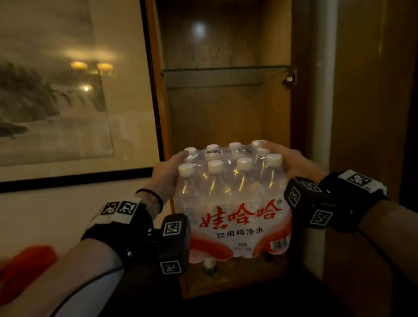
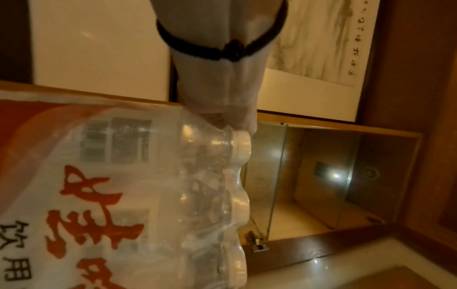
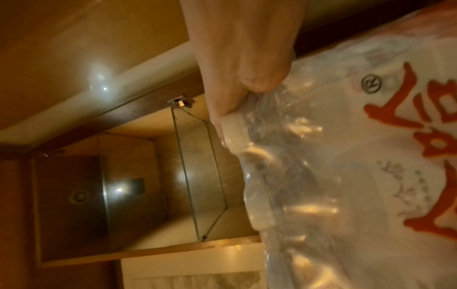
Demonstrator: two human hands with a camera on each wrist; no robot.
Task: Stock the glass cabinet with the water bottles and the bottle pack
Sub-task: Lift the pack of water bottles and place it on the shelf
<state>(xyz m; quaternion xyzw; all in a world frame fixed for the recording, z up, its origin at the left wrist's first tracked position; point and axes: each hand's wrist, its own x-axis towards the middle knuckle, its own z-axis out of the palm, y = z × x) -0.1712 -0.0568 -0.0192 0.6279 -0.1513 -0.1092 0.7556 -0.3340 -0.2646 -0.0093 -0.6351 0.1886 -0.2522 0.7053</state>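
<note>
Bottle pack (image 1: pixel 234 200): I hold it, left grip (image 1: pixel 166 172) and right grip (image 1: pixel 287 162) clenched on its top corners; risk: film tearing; cabinet (image 1: pixel 227 109) at 12 o'clock.

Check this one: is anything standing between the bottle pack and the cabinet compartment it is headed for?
Nothing visible blocks it. The bottle pack, gripped by the left hand and right hand, faces the open cabinet below the glass shelf. One loose bottle shows under the pack; whether it takes up the landing spot is unclear.
</note>
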